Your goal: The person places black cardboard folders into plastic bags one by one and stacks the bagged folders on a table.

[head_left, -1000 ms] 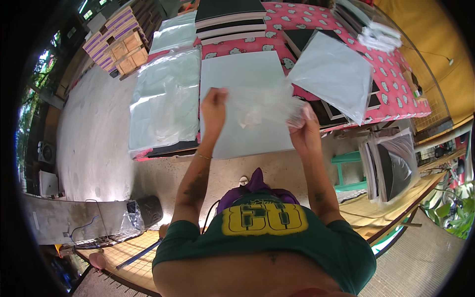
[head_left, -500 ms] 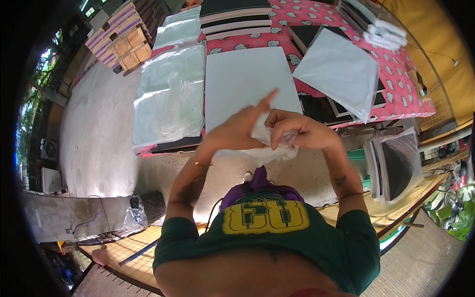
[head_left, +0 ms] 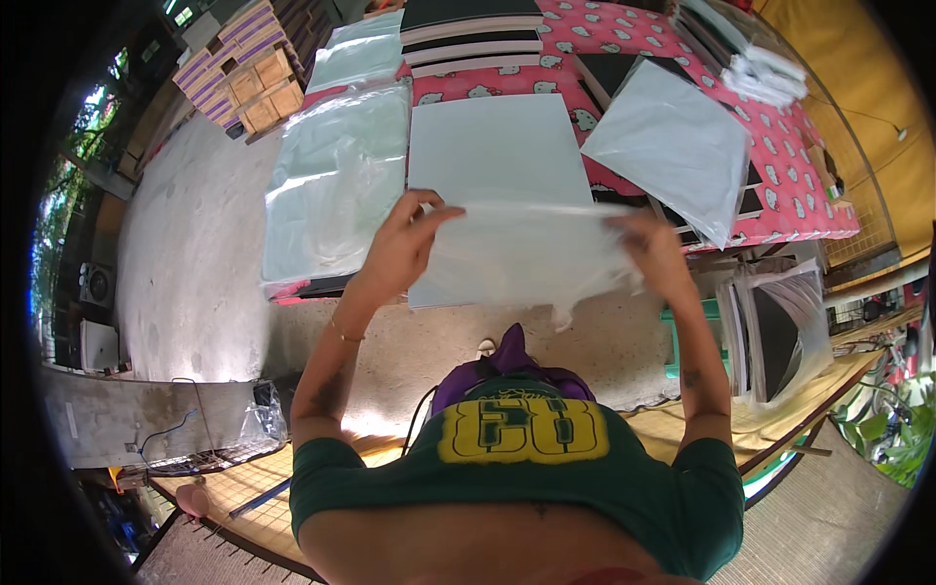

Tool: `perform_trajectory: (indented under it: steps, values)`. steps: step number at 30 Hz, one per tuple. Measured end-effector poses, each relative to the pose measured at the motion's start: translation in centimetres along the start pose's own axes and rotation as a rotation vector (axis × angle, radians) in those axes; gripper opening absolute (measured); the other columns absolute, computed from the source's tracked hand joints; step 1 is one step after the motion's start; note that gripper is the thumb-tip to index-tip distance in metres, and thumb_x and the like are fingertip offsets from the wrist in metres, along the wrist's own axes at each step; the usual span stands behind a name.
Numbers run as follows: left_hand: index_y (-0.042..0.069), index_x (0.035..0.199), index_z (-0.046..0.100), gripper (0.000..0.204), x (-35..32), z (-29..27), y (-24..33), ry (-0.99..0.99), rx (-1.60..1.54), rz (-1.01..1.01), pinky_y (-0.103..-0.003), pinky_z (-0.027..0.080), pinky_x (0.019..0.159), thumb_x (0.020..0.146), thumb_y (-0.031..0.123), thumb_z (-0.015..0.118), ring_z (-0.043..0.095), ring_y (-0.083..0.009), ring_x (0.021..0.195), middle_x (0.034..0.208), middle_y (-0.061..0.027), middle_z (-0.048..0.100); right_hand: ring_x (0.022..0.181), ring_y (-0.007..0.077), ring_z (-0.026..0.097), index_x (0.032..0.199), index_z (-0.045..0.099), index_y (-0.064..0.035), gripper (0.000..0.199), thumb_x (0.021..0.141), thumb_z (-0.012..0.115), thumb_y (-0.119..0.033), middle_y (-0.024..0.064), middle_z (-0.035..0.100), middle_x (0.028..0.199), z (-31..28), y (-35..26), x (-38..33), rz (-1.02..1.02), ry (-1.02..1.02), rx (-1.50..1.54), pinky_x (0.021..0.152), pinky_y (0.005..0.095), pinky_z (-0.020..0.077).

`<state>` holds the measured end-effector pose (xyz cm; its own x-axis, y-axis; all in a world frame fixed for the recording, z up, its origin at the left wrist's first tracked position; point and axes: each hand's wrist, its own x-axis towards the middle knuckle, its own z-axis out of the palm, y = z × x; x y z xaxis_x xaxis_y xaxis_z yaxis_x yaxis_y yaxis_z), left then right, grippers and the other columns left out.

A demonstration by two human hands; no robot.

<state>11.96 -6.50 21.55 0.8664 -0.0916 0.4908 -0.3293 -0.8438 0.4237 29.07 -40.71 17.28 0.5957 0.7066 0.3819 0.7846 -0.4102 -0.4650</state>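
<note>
A clear plastic bag (head_left: 531, 255) is stretched between my two hands, its upper edge pulled nearly straight and its lower part hanging loose and blurred. My left hand (head_left: 402, 246) pinches its left corner between thumb and fingers. At the right corner my right hand (head_left: 651, 249), smeared a little by motion, grips the same edge. Beneath and beyond the bag lies a flat white panel (head_left: 495, 146) on the table, its near part seen through the film. Just left of the panel is a pile of clear plastic bags (head_left: 336, 185).
A pink patterned cloth (head_left: 624, 39) covers the table. Black and white panels (head_left: 473, 29) are stacked at the back. A plastic-wrapped white panel (head_left: 673, 146) lies askew at right. More wrapped panels (head_left: 770, 327) stand below the table's right side. Wooden crates (head_left: 258, 93) are at far left.
My hands were close together over the bunched plastic; they have moved apart to either side. The bag has spread out between them.
</note>
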Motion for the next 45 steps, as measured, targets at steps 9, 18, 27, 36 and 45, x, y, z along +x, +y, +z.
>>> perform_trajectory:
  steps: [9, 18, 27, 36, 45]
  values:
    - [-0.001, 0.102, 0.060, 0.026, -0.6, -2.5, 0.9, 0.174, 0.621, -0.257, -0.044, 0.040, 0.090, 0.078, 0.008, 0.062, 0.043, -0.0325, 0.112, 0.131, -0.0190, 0.041, 0.087, 0.0351, 0.059, 0.105, 0.063, -0.0059, 0.039, 0.082, 0.059, -0.037, 0.0175, 0.054, 0.106, -2.8, -5.8, 3.2, 0.302, 0.130, -0.518, 0.074, 0.0446, 0.0479]
    - [0.002, 0.100, 0.058, 0.028, -6.9, -7.9, -1.4, 0.011, -0.966, -0.361, -0.038, 0.048, 0.082, 0.076, 0.011, 0.069, 0.051, -0.0301, 0.111, 0.123, -0.0170, 0.052, 0.098, 0.0284, 0.058, 0.112, 0.059, -0.0008, 0.055, 0.076, 0.064, -0.042, 0.0115, 0.059, 0.108, -2.8, 1.3, -1.1, 0.273, -0.193, 1.080, 0.083, 0.0389, 0.0457]
    - [0.009, 0.107, 0.061, 0.044, -2.6, -5.6, 1.9, -0.132, -1.501, -0.618, -0.035, 0.049, 0.070, 0.084, 0.046, 0.061, 0.061, -0.0198, 0.082, 0.090, -0.0111, 0.067, 0.102, 0.0317, 0.058, 0.123, 0.047, 0.0003, 0.054, 0.088, 0.052, -0.040, 0.0155, 0.061, 0.106, -1.5, 2.5, -2.2, 0.326, -0.525, 1.437, 0.090, 0.0483, 0.0455]
    - [0.001, 0.108, 0.060, 0.038, -3.9, -3.9, -2.9, -0.103, -2.206, -0.466, -0.037, 0.047, 0.081, 0.087, 0.033, 0.060, 0.062, -0.0260, 0.087, 0.096, -0.0175, 0.066, 0.103, 0.0273, 0.058, 0.129, 0.045, -0.0047, 0.049, 0.085, 0.056, -0.026, 0.0157, 0.055, 0.120, 0.8, 5.6, -5.2, 0.423, -0.751, 1.109, 0.084, 0.0411, 0.0479]
    - [0.001, 0.096, 0.060, 0.023, -10.3, -1.3, -7.5, 0.098, -1.511, -0.679, -0.033, 0.050, 0.078, 0.084, 0.021, 0.061, 0.062, -0.0208, 0.083, 0.086, -0.0108, 0.064, 0.099, 0.0346, 0.059, 0.103, 0.060, -0.0078, 0.031, 0.083, 0.055, -0.031, 0.0147, 0.062, 0.104, 5.1, 8.8, -11.5, 0.631, -0.335, 1.496, 0.082, 0.0583, 0.0470]
